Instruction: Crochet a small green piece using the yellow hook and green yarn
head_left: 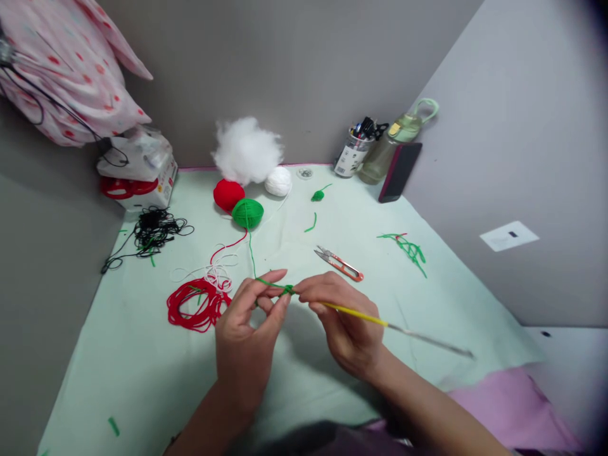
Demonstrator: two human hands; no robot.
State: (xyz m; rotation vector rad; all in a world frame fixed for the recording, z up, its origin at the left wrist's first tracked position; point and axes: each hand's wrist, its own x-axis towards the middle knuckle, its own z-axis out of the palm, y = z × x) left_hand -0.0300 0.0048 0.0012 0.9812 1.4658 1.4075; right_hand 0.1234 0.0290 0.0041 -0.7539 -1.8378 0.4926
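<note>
My left hand (251, 329) pinches a small piece of green crochet (287, 290) between thumb and fingers, with green yarn running over its index finger. That strand leads up to a green yarn ball (247, 214). In my right hand (349, 323) is a crochet hook (356, 313) with a yellow grip, its metal shaft pointing down to the right. The hook's working tip meets the green piece, where fingers and yarn hide it. Both hands are close together above the pale green table cover (142, 367).
Orange-handled thread snips (339, 263) lie beyond my right hand. Red cord (190, 307) is coiled at left, near tangled black cord (156, 231). Behind are a red ball (228, 194), a white ball (278, 182), fluffy stuffing (249, 149), a bottle (387, 152) and a phone (400, 172).
</note>
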